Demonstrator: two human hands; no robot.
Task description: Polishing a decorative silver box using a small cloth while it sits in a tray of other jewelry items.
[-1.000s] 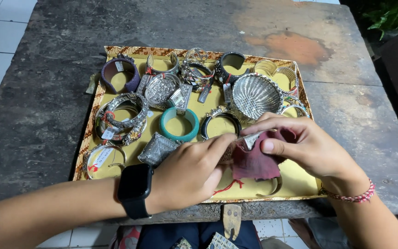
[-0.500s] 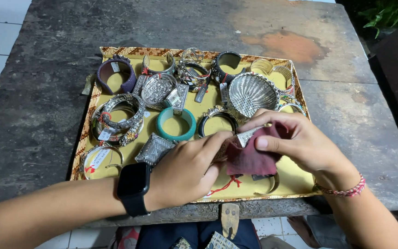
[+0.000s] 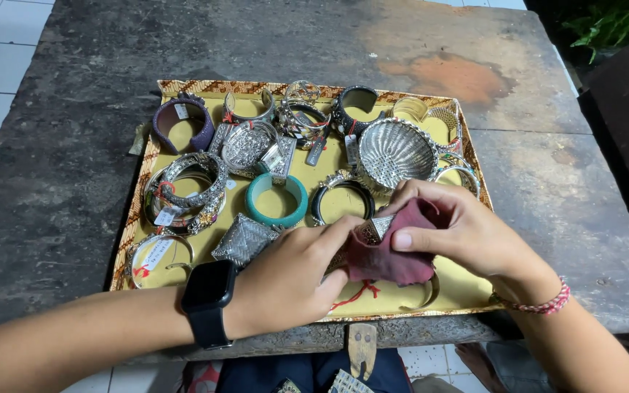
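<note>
My left hand (image 3: 293,276), with a black watch on its wrist, pinches a small silver filigree piece (image 3: 368,231) over the front of a yellow tray (image 3: 394,295). My right hand (image 3: 467,233) holds a dark red cloth (image 3: 391,255) wrapped around that piece, thumb pressed on the cloth. A pink bead bracelet sits on my right wrist. Most of the silver piece is hidden by the cloth and my fingers.
The tray holds several bangles: a teal bangle (image 3: 277,200), a purple cuff (image 3: 182,125), a silver shell-shaped dish (image 3: 396,151), a stack of silver bangles (image 3: 187,185). It rests on a dark stone table (image 3: 60,182). A plant stands at the far right.
Both hands stay together over the tray's front. The cloth has shifted slightly around the silver piece as my right hand rubs it.
</note>
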